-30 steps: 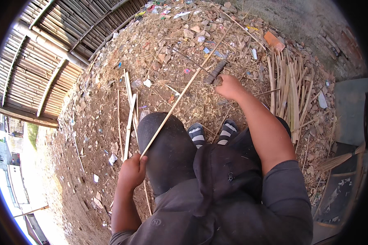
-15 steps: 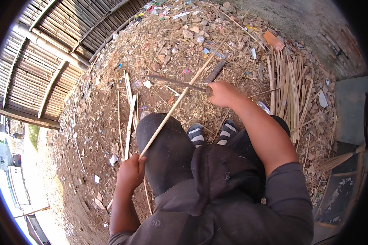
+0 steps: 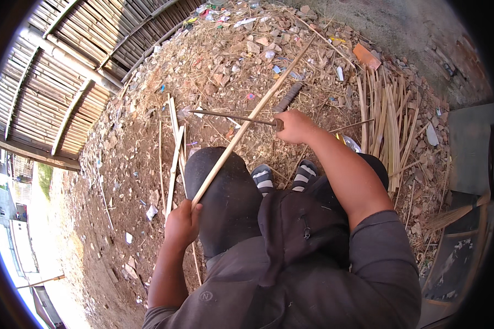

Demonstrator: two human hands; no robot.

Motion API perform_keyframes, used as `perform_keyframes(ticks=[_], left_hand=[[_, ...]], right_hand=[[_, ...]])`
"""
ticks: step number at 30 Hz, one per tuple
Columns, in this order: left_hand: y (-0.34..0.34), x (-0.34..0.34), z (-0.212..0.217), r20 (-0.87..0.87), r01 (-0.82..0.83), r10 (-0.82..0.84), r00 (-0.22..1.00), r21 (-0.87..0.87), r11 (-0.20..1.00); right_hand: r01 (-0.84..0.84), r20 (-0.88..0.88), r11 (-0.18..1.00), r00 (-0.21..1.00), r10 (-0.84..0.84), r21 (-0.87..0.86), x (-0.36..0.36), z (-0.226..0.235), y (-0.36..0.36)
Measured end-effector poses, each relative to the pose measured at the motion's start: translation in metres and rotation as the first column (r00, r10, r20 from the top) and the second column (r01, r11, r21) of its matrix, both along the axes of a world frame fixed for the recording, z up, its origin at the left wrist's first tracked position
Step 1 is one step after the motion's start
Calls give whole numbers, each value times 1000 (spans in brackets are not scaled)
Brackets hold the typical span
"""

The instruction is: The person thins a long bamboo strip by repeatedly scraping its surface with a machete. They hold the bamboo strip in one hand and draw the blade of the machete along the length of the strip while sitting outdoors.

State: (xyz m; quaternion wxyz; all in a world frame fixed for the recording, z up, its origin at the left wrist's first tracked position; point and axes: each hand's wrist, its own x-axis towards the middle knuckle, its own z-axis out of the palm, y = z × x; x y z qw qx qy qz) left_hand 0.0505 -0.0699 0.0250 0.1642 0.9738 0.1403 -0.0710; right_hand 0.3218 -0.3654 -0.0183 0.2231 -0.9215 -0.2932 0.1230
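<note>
Bamboo strip (image 3: 225,157), pale and long, is held aslant above the ground: near end at the person's left side, shaft passing over the dark-clad left leg (image 3: 230,211), tip pointing toward the far edge of the ground.

Left hand (image 3: 182,221): closed around the near end, thumb along the strip.

Feet (image 3: 264,181) in striped footwear, set on the ground between the knees.

Right hand (image 3: 294,126): closed in a fist on the handle of a knife (image 3: 225,115). Blade points left and crosses the strip around its middle; whether the edge touches cannot be told.

Dark ribbed piece (image 3: 289,97): just beyond the right hand, aslant.

Loose strips (image 3: 173,164): on the ground beyond the left hand, several, some overlapping.

Clear plastic (image 3: 351,143): near the right knee.

Strip pile (image 3: 392,120): toward the right edge of the ground, lengths roughly parallel, ends uneven.

Orange block (image 3: 366,56): just past the pile's far end, near the ground's far right corner.

Ground (image 3: 121,181): brown soil, stones and litter, thicker toward the far edge.

Slatted wall (image 3: 60,82): borders the far left corner.
</note>
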Motion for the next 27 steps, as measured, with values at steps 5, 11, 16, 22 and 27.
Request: perform_keyframes(ticks=[5,11,16,22,27], left_hand=[[1,3,-5,10,-26,26,1000,8,1000],[-2,-6,-8,76,32,-30,997,-25,999],[-5,6,2,13,50,-51,999,65,997],[-13,7,6,-24,10,-10,1000,15,1000],[-8,8,4,-27,26,-23,999,88,996]], right_hand=[[75,17,993,997,-77,95,0,2,5],[-99,78,995,992,97,21,-14,10,8],[71,-5,995,997,-71,67,-4,4,3],[158,-13,978,987,-157,139,9,-3,-2],[169,-5,982,986,-169,84,4,-1,-4]])
